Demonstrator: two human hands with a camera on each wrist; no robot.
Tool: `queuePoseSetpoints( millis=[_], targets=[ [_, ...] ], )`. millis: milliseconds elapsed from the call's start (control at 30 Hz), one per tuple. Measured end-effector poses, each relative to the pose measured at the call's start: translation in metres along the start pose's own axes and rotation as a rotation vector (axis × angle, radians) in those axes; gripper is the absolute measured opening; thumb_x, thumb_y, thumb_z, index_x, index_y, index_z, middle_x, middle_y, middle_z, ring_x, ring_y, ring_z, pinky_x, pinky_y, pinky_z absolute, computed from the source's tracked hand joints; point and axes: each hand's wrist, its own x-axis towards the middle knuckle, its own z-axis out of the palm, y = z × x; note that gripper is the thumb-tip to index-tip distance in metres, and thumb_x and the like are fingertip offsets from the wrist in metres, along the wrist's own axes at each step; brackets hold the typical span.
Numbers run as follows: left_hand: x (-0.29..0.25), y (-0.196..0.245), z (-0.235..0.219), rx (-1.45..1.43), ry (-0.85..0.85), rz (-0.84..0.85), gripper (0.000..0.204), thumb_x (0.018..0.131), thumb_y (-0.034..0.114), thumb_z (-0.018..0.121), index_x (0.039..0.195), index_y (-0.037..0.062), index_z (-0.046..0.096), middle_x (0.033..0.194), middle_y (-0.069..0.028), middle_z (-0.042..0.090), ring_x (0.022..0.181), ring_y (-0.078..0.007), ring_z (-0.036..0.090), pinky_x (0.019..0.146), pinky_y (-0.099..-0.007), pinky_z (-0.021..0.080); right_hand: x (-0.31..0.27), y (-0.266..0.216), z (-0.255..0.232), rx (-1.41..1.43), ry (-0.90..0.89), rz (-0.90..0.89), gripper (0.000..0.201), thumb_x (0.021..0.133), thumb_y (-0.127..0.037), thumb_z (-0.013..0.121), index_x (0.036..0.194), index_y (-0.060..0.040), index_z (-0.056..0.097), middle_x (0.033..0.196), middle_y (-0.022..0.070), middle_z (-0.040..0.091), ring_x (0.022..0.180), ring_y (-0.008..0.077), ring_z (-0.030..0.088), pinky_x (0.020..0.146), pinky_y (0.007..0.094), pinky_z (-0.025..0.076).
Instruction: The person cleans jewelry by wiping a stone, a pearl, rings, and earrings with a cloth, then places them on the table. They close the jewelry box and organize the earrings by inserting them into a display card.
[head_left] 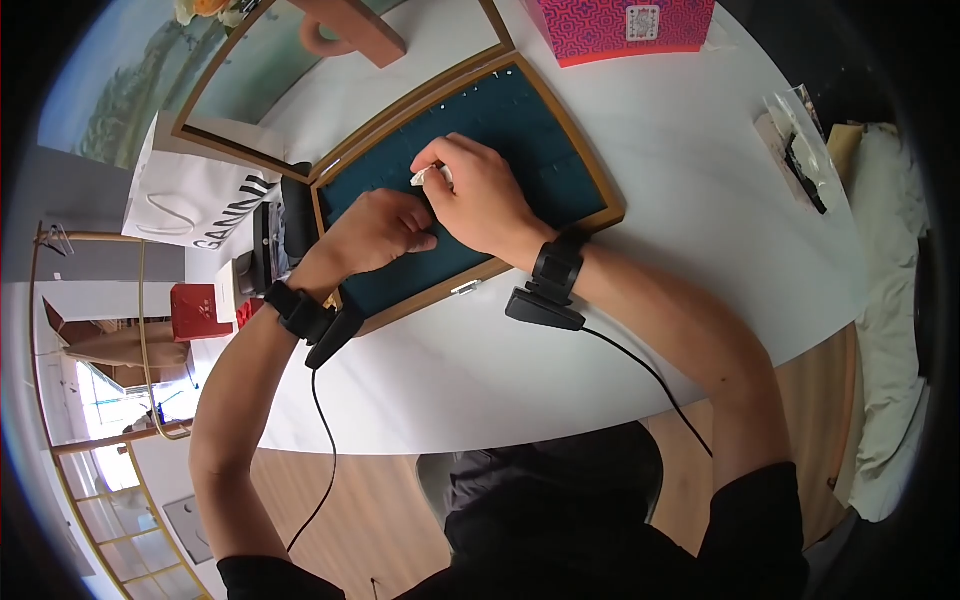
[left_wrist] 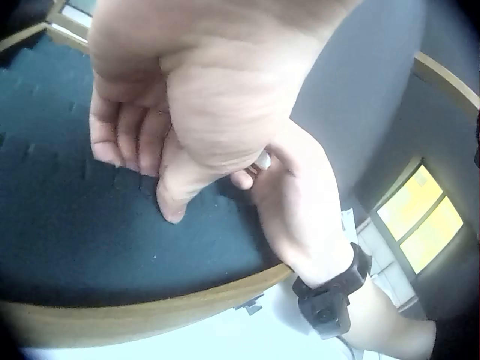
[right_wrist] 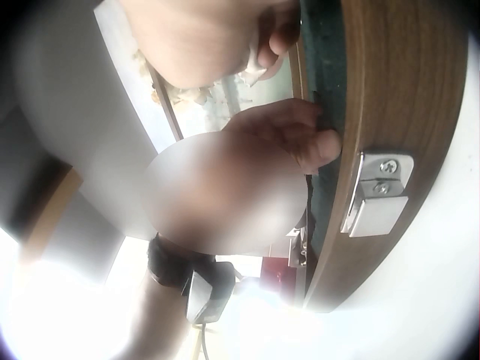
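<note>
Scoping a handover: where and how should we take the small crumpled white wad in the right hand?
Probably pinch the exposed end of the small crumpled white wad lightly, bringing the grip in from the left: that end sticks out there, while the curled fingers of the right hand cover much of the rest. It looks soft; material unclear.

Bright, soft light here, flaring white at the window [head_left: 112, 400] on the far left and spreading pale across the tabletop [head_left: 430, 400], with black corners and bowed edges all round! Over to the right wrist, glare swallows the lower left and an oval blur smothers the left hand [right_wrist: 232, 191], while the left wrist view runs hazy and cool.
</note>
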Motion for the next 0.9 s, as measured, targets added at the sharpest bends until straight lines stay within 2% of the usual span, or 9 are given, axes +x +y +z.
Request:
queuePoseSetpoints(
  millis=[33, 100, 233, 300, 633, 700, 800, 867, 900],
  targets=[
    [-0.001, -0.002, 0.001, -0.002, 0.001, 0.0, 0.02, 0.081, 0.016, 0.081, 0.088, 0.0012, 0.07, 0.08, -0.012, 0.071, 0.075, -0.0247, 0.068, 0.071, -0.0349, 0.052, 0.0, 0.0, 0.0, 0.002, 0.004, -0.006, 0.007, 0.09, -0.006, 0.058, 0.093, -0.005, 0.064, 0.094, 0.0128, 0.067, 0.085, 0.0349, 0.067, 0.075, 0.0452, 0.055],
    [-0.001, -0.006, 0.003, -0.058, 0.03, 0.028, 0.022, 0.079, 0.016, 0.083, 0.089, 0.0, 0.072, 0.079, -0.0108, 0.071, 0.073, -0.0181, 0.066, 0.069, -0.0311, 0.051, 0.001, 0.001, 0.0, 0.0, 0.009, -0.015, 0.007, 0.09, -0.006, 0.058, 0.093, -0.005, 0.064, 0.094, 0.0127, 0.067, 0.085, 0.0348, 0.067, 0.075, 0.0452, 0.055],
    [-0.002, -0.017, 0.008, -0.182, 0.042, 0.028, 0.022, 0.081, 0.015, 0.083, 0.091, -0.0016, 0.072, 0.08, -0.0084, 0.071, 0.074, -0.0146, 0.065, 0.07, -0.0293, 0.05, 0.001, 0.0, 0.0, 0.003, 0.0, -0.009, 0.007, 0.09, -0.006, 0.058, 0.092, -0.0051, 0.064, 0.094, 0.0127, 0.067, 0.084, 0.0347, 0.067, 0.074, 0.0452, 0.055],
    [-0.004, -0.019, 0.011, -0.399, 0.052, -0.034, 0.022, 0.082, 0.015, 0.083, 0.092, -0.0016, 0.072, 0.081, -0.0053, 0.07, 0.077, -0.0124, 0.064, 0.073, -0.028, 0.05, 0.001, 0.0, 0.0, 0.006, 0.002, -0.008, 0.007, 0.09, -0.007, 0.058, 0.092, -0.0052, 0.064, 0.094, 0.0128, 0.067, 0.084, 0.0346, 0.067, 0.074, 0.0452, 0.055],
    [-0.015, -0.018, 0.014, -0.562, 0.093, -0.058, 0.015, 0.09, 0.012, 0.077, 0.096, -0.0008, 0.074, 0.09, -0.0045, 0.072, 0.087, -0.0118, 0.064, 0.082, -0.0259, 0.05, 0.001, 0.0, 0.001, 0.015, 0.002, -0.014, 0.006, 0.09, -0.006, 0.058, 0.092, -0.0041, 0.064, 0.093, 0.0134, 0.067, 0.081, 0.0348, 0.067, 0.072, 0.0447, 0.055],
    [-0.018, -0.019, 0.015, -0.724, 0.188, -0.054, 0.015, 0.093, 0.012, 0.073, 0.1, -0.0016, 0.073, 0.095, -0.0052, 0.073, 0.09, -0.0129, 0.065, 0.085, -0.0261, 0.05, 0.001, 0.001, 0.001, 0.013, 0.003, -0.02, 0.006, 0.09, -0.006, 0.058, 0.092, -0.004, 0.064, 0.093, 0.0135, 0.067, 0.081, 0.0348, 0.067, 0.072, 0.0447, 0.055],
    [-0.026, -0.029, 0.015, -0.682, 0.303, -0.061, 0.02, 0.098, 0.017, 0.068, 0.109, 0.0003, 0.071, 0.1, -0.0053, 0.072, 0.096, -0.0128, 0.066, 0.089, -0.028, 0.05, 0.001, 0.002, 0.002, 0.014, 0.005, -0.039, 0.006, 0.09, -0.006, 0.058, 0.092, -0.0039, 0.064, 0.093, 0.0137, 0.067, 0.081, 0.0346, 0.067, 0.072, 0.0445, 0.055],
    [-0.036, -0.031, 0.02, -0.685, 0.358, -0.059, 0.02, 0.098, 0.016, 0.068, 0.11, -0.0003, 0.071, 0.099, -0.005, 0.072, 0.094, -0.0126, 0.066, 0.087, -0.0271, 0.051, 0.0, 0.002, 0.0, -0.02, -0.013, -0.044, 0.009, 0.092, -0.004, 0.058, 0.097, -0.0015, 0.065, 0.095, 0.0117, 0.068, 0.076, 0.0264, 0.066, 0.067, 0.0356, 0.053],
    [-0.042, -0.032, 0.022, -0.686, 0.409, -0.054, 0.02, 0.099, 0.014, 0.067, 0.112, -0.001, 0.07, 0.098, -0.0048, 0.072, 0.092, -0.0123, 0.066, 0.085, -0.0263, 0.052, 0.0, 0.002, -0.001, -0.017, -0.016, -0.045, 0.009, 0.092, -0.004, 0.058, 0.097, -0.0015, 0.065, 0.095, 0.0117, 0.068, 0.076, 0.0264, 0.066, 0.067, 0.0356, 0.053]
  ],
)
